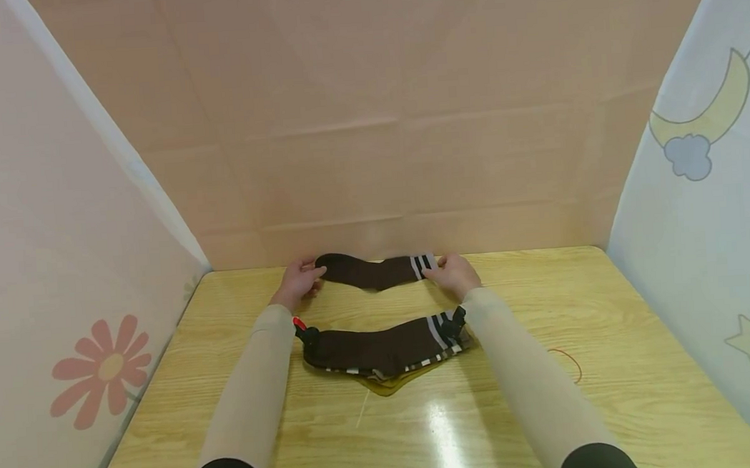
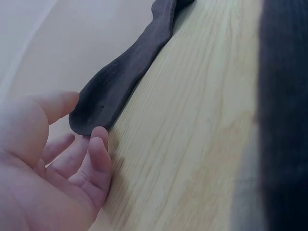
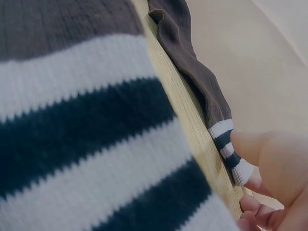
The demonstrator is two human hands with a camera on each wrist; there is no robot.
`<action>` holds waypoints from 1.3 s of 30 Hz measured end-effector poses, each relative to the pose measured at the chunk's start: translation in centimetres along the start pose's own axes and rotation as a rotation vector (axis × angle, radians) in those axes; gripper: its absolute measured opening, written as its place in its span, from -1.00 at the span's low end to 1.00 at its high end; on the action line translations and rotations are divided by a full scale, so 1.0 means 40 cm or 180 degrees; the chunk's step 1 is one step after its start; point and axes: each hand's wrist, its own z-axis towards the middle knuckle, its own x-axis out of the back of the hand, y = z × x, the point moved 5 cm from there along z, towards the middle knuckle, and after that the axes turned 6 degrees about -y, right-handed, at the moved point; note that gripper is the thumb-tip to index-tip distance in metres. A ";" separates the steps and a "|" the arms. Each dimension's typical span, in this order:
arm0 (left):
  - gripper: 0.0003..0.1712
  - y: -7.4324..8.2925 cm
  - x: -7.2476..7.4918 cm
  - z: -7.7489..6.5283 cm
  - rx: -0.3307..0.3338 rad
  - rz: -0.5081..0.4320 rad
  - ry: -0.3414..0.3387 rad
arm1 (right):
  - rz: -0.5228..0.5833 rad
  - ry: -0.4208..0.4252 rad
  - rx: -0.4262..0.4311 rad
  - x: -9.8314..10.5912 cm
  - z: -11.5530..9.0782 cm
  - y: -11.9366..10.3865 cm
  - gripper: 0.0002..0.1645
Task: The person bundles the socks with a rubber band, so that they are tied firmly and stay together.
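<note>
A dark brown sock (image 1: 367, 272) with a striped cuff (image 3: 227, 144) is stretched out sideways along the back edge of the table. Its rounded toe (image 2: 94, 113) is between the thumb and fingers of my left hand (image 1: 298, 281), which pinches it. At the other end my right hand (image 1: 456, 275) pinches the white-and-dark cuff, thumb on top and fingers beneath. Closer to me lies a stack of socks (image 1: 375, 348), a similar brown one on top. Mustard and patterned edges show below it, and my wrist cameras overlap both its ends in the head view.
The light wooden table (image 1: 185, 389) meets a tan back wall (image 1: 403, 168) just behind the stretched sock. Printed side panels stand at left and right. A thin red loop (image 1: 575, 361) lies on the table right of my right forearm.
</note>
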 end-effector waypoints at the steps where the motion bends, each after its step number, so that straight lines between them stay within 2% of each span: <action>1: -0.28 0.000 0.000 -0.002 -0.0004 0.0016 -0.0009 | -0.0026 0.0015 -0.0007 -0.001 0.000 -0.001 -0.24; 4: -0.30 -0.001 0.001 -0.007 -0.0017 0.0044 -0.0032 | -0.0106 0.0089 -0.0045 -0.002 -0.002 -0.008 -0.26; 12: -0.59 -0.002 0.000 -0.003 -0.0013 0.0195 -0.0108 | -0.0146 0.0181 -0.0063 0.006 -0.022 -0.024 -0.37; 17: -0.57 -0.004 0.000 0.002 0.0017 0.0155 -0.0055 | -0.0156 0.0132 -0.0051 0.004 -0.017 -0.022 -0.37; 21: -0.55 -0.006 -0.003 0.001 0.0068 0.0214 -0.0027 | -0.0267 0.0122 -0.0101 -0.002 -0.013 -0.022 -0.28; 25: -0.53 -0.005 -0.008 0.000 0.0107 0.0269 -0.0039 | -0.0478 0.0180 -0.0198 -0.009 -0.007 -0.023 -0.18; 29: -0.58 -0.002 -0.012 0.002 0.0145 0.0260 -0.0083 | -0.0512 0.0248 -0.0258 -0.006 -0.008 -0.028 -0.21; 33: -0.71 0.000 -0.010 0.008 0.0146 0.0300 -0.0100 | -0.0413 0.0228 -0.0190 0.001 -0.010 -0.031 -0.24; 36: -0.77 -0.001 -0.007 0.011 0.0070 0.0395 -0.0155 | -0.0386 0.0171 -0.0072 0.001 -0.007 -0.027 -0.23; 39: -0.79 -0.004 -0.004 0.010 -0.0013 0.0475 -0.0211 | -0.0367 0.0130 0.0015 0.001 -0.002 -0.016 -0.32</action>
